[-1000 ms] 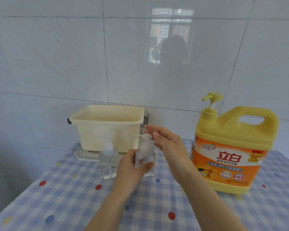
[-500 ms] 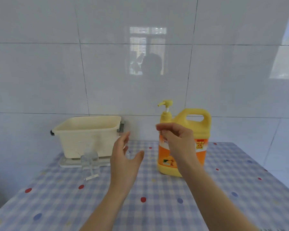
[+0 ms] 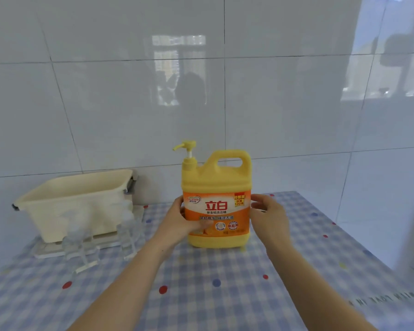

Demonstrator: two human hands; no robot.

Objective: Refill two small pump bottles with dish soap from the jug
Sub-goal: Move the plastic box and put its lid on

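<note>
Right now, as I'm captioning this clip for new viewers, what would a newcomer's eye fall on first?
The bright yellow dish soap jug stands upright mid-table on the checked cloth. The left hand grips its left side, thumb on the orange label; the right hand is open beside its right edge. Further left, two clear pump bottles stand before a cream tub.

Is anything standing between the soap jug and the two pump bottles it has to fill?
Nothing visible: bare tablecloth separates the jug from the nearer pump bottle; the other bottle stands further left. The left hand grips the jug's side there.
</note>
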